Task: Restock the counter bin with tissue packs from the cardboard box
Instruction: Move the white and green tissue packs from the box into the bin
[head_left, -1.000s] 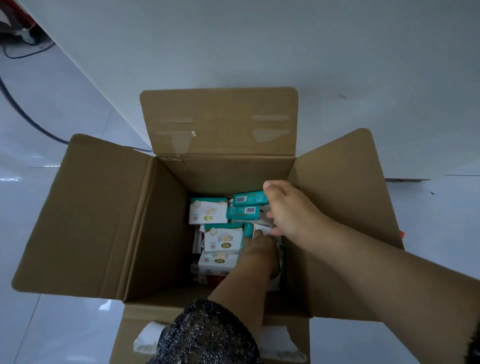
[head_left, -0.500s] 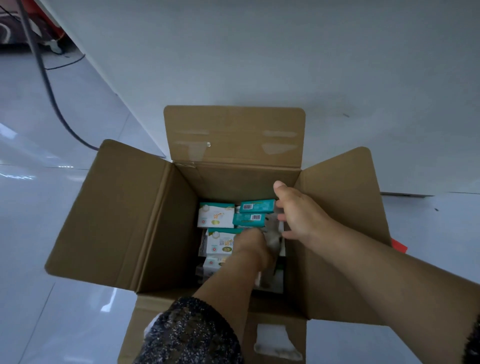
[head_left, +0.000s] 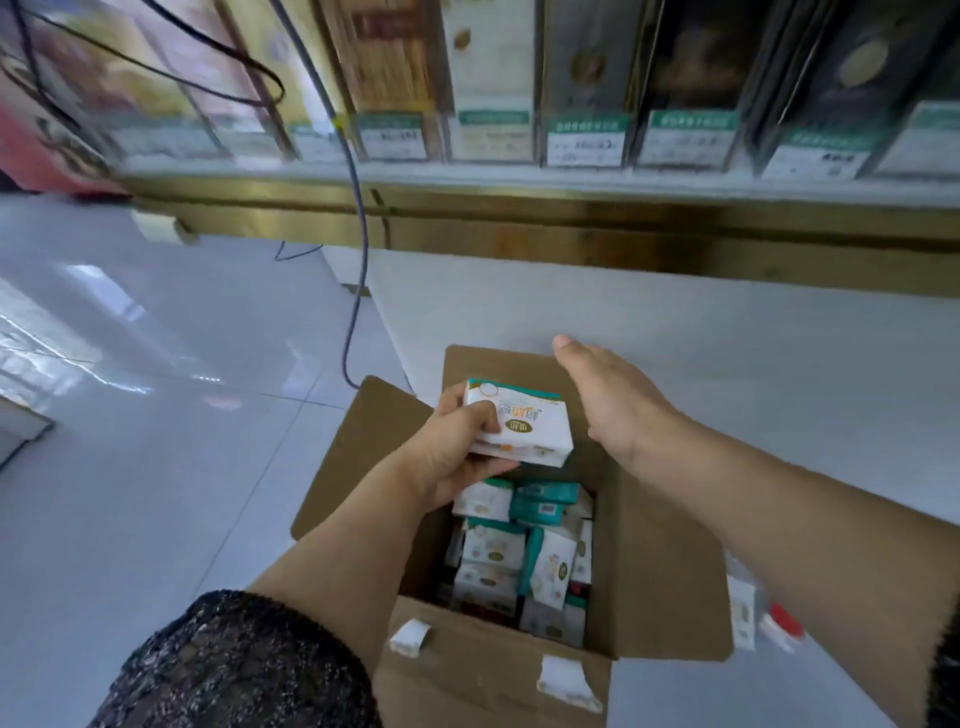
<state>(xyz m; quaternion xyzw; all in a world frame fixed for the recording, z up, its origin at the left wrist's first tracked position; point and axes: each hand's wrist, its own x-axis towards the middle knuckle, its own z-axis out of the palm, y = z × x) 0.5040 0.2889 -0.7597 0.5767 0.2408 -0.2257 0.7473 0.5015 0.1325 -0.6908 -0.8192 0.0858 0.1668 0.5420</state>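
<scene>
1. A person stands over an open cardboard box (head_left: 660, 582) on a glossy pale tiled floor (head_left: 156, 467), at the foot of a shop counter (head_left: 571, 218) with brass-coloured trim.
2. The left hand (head_left: 447, 457) grips the held tissue packs (head_left: 524, 426), which look like two stacked. The thumb lies across the top face and the fingers curl underneath, a clamp that probably stops the slippery wrappers from sliding apart.
3. The held packs hang just above the box opening, clear of everything inside it.
4. The right hand (head_left: 618, 405) holds nothing. Its palm is flat and its fingers are straight, just beside the stack. It may be about to steady the stack, though that is only a judgement.
5. The loose packs (head_left: 493, 545) remaining in the box lie jumbled, some flat and some on edge. They are small rectangular blocks in smooth white film with teal ends.
6. The box is plain brown corrugated card. Its flaps are folded outward to keep the opening wide, and torn white tape (head_left: 566, 675) clings to the near flap.
7. The counter bin is not in view, so it is not possible to tell where the packs should go.
8. A dark cable (head_left: 358, 249) hangs down the front of the counter. The left forearm shows a dark speckled sleeve (head_left: 234, 665).
</scene>
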